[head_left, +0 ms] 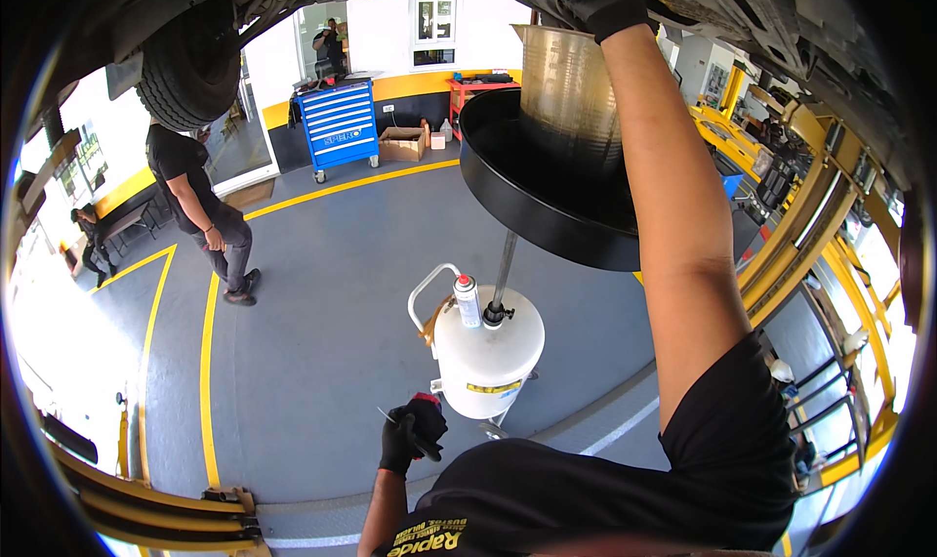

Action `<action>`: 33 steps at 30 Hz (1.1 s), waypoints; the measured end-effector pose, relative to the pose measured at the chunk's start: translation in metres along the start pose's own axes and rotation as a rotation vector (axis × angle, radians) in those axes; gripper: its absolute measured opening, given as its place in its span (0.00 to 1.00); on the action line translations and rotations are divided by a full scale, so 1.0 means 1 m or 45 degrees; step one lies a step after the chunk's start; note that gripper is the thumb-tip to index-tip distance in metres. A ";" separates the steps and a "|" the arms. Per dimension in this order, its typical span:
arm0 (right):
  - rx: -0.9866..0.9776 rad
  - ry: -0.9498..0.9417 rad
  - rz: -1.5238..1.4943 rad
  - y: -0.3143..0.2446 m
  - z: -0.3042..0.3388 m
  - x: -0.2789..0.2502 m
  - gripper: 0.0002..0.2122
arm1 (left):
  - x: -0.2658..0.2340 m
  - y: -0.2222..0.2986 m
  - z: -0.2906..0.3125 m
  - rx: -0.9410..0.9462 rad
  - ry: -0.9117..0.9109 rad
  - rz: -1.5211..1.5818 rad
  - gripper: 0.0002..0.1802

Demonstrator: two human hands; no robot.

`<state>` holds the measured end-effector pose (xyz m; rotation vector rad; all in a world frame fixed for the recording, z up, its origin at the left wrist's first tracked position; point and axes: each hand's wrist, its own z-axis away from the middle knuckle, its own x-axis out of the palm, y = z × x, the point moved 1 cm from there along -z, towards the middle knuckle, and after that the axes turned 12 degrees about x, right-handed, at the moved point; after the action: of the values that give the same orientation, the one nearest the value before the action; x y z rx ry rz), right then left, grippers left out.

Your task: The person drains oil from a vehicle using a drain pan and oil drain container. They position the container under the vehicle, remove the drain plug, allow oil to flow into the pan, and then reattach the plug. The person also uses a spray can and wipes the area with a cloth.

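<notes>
Head view, black pan point(547, 215), cloudy bucket point(566, 88) inside

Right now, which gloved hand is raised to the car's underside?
The right hand, up by the car's underside; the left hand is low, near the white tank.

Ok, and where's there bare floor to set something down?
Bare: the grey floor between the yellow line and the white tank, reaching up towards the blue tool cabinet. Crowded: the tank's top, with its spray can and pole, and overhead, where the right hand is near the translucent cylinder and black pan.
</notes>
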<state>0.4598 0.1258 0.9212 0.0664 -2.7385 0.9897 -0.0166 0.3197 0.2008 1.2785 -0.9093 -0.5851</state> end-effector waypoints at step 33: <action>-0.071 0.300 0.036 -0.012 0.002 -0.026 0.11 | -0.001 -0.006 0.006 0.010 0.003 -0.033 0.13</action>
<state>0.4864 0.1138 0.9211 -0.0929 -2.5552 0.8672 -0.0213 0.3158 0.1945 1.2995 -0.8953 -0.6008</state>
